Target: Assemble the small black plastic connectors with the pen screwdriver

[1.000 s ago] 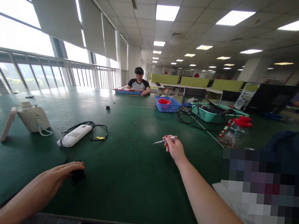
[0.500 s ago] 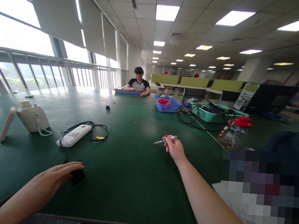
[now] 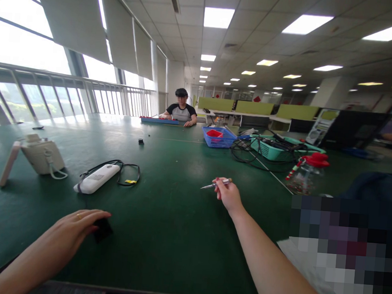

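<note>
At the lower left, my left hand [image 3: 70, 232] curves over a small black block [image 3: 103, 230], fingers and thumb closed on its near side. What the block is I cannot make out, and part of it lies under my fingers. To the right of the middle, my right hand [image 3: 228, 195] pinches a slim silver screwdriver [image 3: 209, 185], its thin tip pointing left above the green table [image 3: 168, 244]. The tip touches nothing that I can see. A wide gap of tabletop lies between my two hands.
A white device [image 3: 98, 178] with a black strap lies beyond my left hand, near a beige bottle [image 3: 42, 155]. Blue [image 3: 218, 142] and green [image 3: 273, 152] baskets with cables stand farther back. A red-capped jar [image 3: 305, 178] is at right. Across the table sits a person [image 3: 182, 113].
My left hand has shifted slightly, its fingers bending more over the black block. My right hand stays nearly still with the screwdriver. Across the table, the blue tray has moved left.
</note>
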Demonstrator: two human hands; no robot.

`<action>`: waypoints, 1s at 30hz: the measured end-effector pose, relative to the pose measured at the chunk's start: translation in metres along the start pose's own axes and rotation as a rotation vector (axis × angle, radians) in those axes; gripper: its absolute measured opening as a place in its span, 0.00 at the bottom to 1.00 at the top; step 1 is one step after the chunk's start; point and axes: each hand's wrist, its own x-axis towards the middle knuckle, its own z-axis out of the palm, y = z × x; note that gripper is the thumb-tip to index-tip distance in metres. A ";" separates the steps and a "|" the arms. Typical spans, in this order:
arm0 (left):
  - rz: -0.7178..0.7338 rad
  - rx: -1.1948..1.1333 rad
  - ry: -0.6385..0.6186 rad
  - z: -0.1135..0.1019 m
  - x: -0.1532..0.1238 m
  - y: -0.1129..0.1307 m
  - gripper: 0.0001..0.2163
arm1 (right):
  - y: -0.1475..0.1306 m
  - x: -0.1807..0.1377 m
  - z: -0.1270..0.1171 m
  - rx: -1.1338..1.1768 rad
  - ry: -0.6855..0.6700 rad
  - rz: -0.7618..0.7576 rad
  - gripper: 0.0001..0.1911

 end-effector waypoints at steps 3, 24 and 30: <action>-0.122 0.044 0.131 -0.003 -0.003 0.014 0.18 | 0.001 0.001 0.000 -0.006 0.003 -0.013 0.18; -0.596 0.045 0.081 -0.020 0.003 0.059 0.25 | 0.002 0.001 0.000 -0.009 0.008 -0.030 0.19; -0.533 0.062 0.092 -0.012 0.005 0.053 0.26 | 0.002 0.001 0.000 -0.017 0.000 -0.033 0.19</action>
